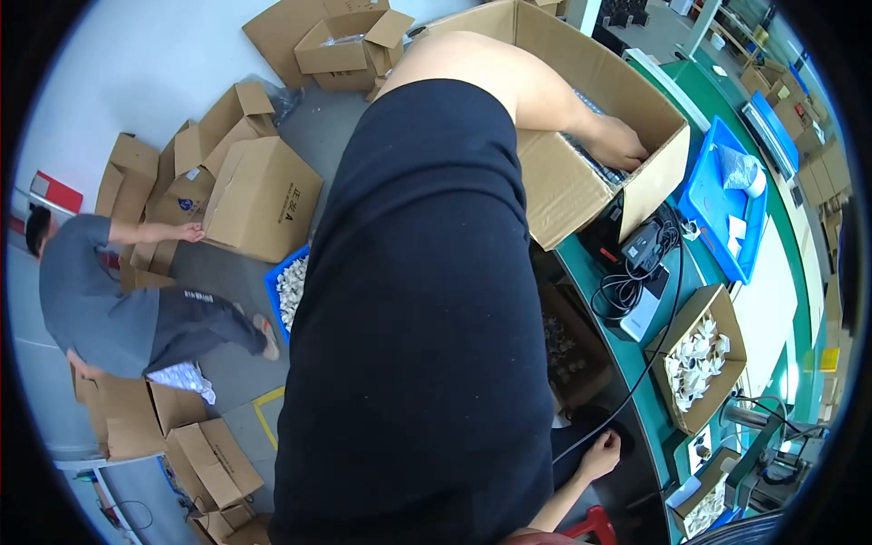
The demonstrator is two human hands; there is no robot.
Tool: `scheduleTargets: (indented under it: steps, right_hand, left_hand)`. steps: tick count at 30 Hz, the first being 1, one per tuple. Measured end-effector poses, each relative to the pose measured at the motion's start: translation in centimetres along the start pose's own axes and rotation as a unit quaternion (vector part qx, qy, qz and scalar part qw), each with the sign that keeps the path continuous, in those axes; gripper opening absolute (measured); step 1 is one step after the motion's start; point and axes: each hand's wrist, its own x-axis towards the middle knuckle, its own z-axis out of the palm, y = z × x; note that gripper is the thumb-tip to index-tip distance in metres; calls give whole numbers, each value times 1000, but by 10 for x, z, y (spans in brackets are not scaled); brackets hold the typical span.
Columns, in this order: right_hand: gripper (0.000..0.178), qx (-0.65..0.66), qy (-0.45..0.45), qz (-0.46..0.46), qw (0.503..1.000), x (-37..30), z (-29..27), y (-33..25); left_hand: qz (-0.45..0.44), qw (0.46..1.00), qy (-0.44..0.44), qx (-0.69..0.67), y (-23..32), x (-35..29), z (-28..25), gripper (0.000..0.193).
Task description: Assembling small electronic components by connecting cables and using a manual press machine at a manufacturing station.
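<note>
A black sleeve (409, 300) fills the middle of the head view, very close. From its end my bare left arm bends right into a large cardboard box (549, 195). Inside, my left hand (620, 145) is closed near the right wall, over grey ribbed items (595, 162) that show only in part. Whatever its fingers hold is hidden. Lower down, my right hand (599, 457) hangs beside dark cloth below the table edge. Its fingers are curled in, and nothing shows in them.
On the green table (627, 350) are a black adapter with cables (643, 243), a blue tray (708, 213) and a carton of white parts (698, 363). Floor-side stand a blue bin (274, 289), a red stool (595, 527) and several cartons. A person (100, 291) touches one carton (263, 195).
</note>
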Motion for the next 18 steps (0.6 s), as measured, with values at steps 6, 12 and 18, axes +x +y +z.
scheduleTargets:
  steps: [6,12,18]
  right_hand:
    - [21,25,4,54,998,-9,-8,4]
    - [18,57,49,75,994,-12,-10,-3]
    - [15,103,57,108,987,-13,-20,5]
  left_hand:
    - [17,989,-65,135,7,6,-5,39]
    - [67,993,-5,94,-22,-12,1,32]
    - [18,995,75,-66,-33,-1,16,45]
